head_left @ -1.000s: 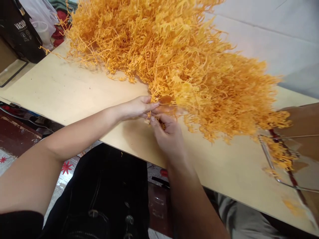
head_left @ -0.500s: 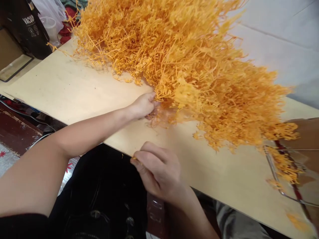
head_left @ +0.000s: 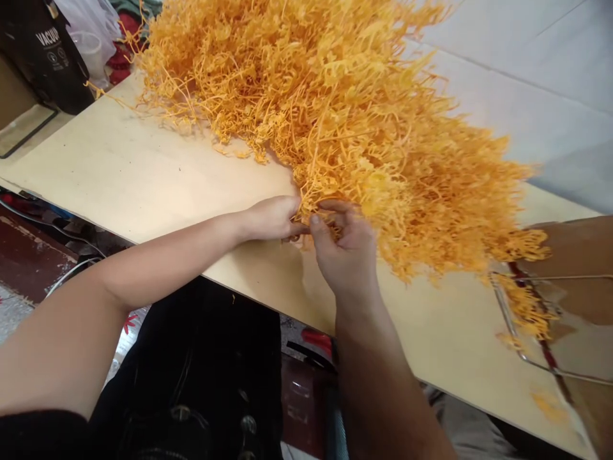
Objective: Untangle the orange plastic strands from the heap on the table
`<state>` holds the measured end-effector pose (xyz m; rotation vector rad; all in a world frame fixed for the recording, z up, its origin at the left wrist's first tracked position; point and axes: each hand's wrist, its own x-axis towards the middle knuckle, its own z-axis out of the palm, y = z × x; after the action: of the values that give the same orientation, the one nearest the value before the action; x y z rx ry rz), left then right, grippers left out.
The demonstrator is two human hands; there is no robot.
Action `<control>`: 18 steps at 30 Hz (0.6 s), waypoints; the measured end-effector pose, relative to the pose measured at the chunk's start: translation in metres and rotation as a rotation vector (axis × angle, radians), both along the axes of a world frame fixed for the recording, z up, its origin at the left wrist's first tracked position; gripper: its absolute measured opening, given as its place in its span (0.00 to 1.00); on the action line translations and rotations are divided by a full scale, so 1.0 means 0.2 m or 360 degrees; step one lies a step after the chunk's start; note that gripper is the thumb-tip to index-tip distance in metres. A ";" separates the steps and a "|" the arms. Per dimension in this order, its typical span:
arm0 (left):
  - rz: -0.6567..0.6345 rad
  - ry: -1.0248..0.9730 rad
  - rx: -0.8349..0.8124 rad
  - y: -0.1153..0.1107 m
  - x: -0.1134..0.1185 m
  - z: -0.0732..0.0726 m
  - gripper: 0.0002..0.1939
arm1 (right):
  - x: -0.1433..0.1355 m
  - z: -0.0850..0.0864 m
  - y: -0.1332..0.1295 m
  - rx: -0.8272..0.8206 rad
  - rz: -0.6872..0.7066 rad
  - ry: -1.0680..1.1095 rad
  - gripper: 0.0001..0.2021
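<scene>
A big bushy bunch of orange dried flowers (head_left: 287, 96) lies across the table, its thin curly stems tangled together. My left hand (head_left: 275, 218) is closed around the stems at the bunch's near edge; the fingertips are partly hidden. Right beside it, my right hand (head_left: 347, 239) reaches into the same edge. Its thumb and forefinger curl around some orange strands, close to my left fingers. Exactly how much it grips is partly covered by the hand and the strands.
The pale tabletop (head_left: 119, 172) runs diagonally, its near edge above my dark trousers (head_left: 201, 370). At right stand a cardboard box (head_left: 579, 268) and a metal wire frame (head_left: 510, 319), with orange bits around. A black bag (head_left: 48, 57) and a clear plastic cup (head_left: 89, 54) are at upper left.
My right hand has moved up and forward from the table's near edge to the bunch, beside my left hand. My left hand stays on the stems, slightly lower in view.
</scene>
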<state>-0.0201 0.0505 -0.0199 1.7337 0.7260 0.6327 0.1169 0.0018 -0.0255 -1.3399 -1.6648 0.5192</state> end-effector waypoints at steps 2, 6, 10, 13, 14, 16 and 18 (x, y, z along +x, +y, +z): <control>-0.0005 0.0089 0.0074 0.00 0.00 0.00 0.06 | -0.04 0.01 0.00 0.0148 -0.0089 -0.0165 0.11; 0.0054 0.0293 0.0210 -0.01 0.00 0.03 0.06 | -0.08 0.04 -0.01 0.0291 -0.0167 -0.0347 0.10; 0.0083 0.0391 0.0306 0.00 -0.01 0.05 0.05 | -0.09 0.08 -0.02 0.0264 -0.0057 -0.0369 0.11; 0.0058 0.0451 0.0292 0.00 -0.01 0.05 0.08 | -0.09 0.09 -0.01 0.0209 -0.0001 -0.0361 0.10; 0.0040 0.0433 0.0283 0.00 -0.01 0.04 0.08 | -0.09 0.10 -0.01 0.0193 0.0003 -0.0331 0.08; -0.0006 0.0315 0.0227 0.01 -0.01 0.03 0.07 | -0.09 0.11 0.00 0.0179 -0.0025 -0.0227 0.05; -0.0065 0.0133 0.0091 0.02 -0.01 0.01 0.05 | -0.09 0.11 0.00 0.0173 -0.0099 -0.0088 0.07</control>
<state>-0.0221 0.0536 -0.0185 1.8319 0.7348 0.5607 0.0995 0.0015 -0.0030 -1.3320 -1.6663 0.3532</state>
